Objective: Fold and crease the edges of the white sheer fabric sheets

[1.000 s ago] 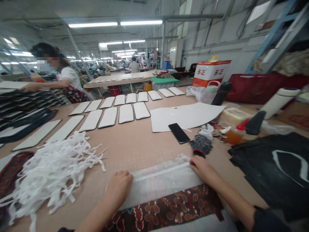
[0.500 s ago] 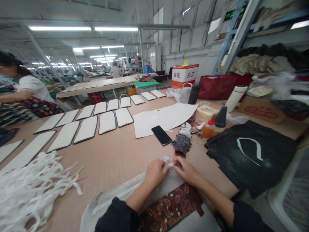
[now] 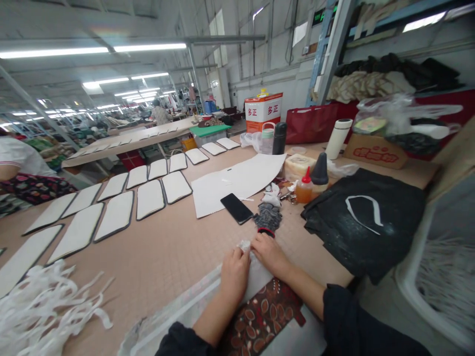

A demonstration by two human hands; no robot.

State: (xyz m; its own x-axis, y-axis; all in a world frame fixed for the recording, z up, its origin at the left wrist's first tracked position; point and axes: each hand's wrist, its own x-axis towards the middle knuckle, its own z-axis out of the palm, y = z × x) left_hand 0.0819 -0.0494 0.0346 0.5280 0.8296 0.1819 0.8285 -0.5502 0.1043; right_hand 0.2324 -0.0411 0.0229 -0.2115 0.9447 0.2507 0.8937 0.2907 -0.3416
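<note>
My left hand (image 3: 234, 277) and my right hand (image 3: 269, 254) meet at the far end of a translucent white sheet (image 3: 193, 296), and their fingers pinch its crumpled tip. The sheet lies across a brown floral fabric (image 3: 261, 316) on the tan cutting table (image 3: 166, 247). Just beyond my right hand sits a grey knit glove with a red cuff (image 3: 267, 217). A black phone (image 3: 236, 208) lies a little farther off. White strips (image 3: 48, 311) are heaped to my left.
Rows of white black-edged panels (image 3: 148, 198) and a white paper pattern (image 3: 233, 185) lie ahead. A black cloth (image 3: 359, 222) and bottles (image 3: 304, 187) stand right. A white crate (image 3: 434, 282) sits by the table. A co-worker (image 3: 22, 168) is at far left.
Since the oldest frame, my hands have come together from either side of the sheet and gathered its end. The view has swung left-to-right, moving the co-worker towards the left edge.
</note>
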